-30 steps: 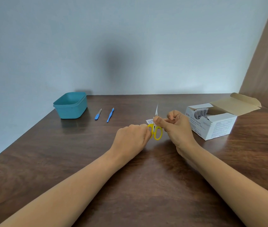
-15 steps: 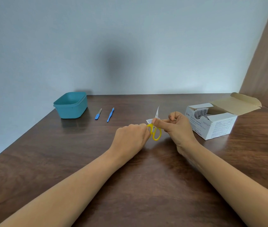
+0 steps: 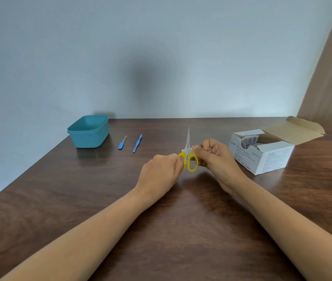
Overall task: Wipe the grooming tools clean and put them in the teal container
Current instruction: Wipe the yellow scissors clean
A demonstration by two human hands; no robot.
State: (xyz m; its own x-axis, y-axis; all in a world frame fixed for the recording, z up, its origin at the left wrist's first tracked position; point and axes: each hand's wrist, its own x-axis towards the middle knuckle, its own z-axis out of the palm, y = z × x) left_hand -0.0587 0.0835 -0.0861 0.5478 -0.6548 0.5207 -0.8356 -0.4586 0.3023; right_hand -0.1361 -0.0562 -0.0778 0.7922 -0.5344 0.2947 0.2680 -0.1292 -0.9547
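Left hand (image 3: 161,171) grips yellow scissors (image 3: 188,161) by one loop, blades upright. Right hand (image 3: 217,159) pinches white wipe (image 3: 183,150) at blade base; teal container (image 3: 89,138) at ten o'clock.

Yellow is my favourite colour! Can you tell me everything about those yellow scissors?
The yellow scissors are small, with two plastic-looking loop handles and thin, pointed, silvery blades closed together. They stand nearly upright, tips pointing up, held over the brown table. The left hand grips the left loop; the right hand pinches them near the pivot. A white scrap shows there, too small to identify.
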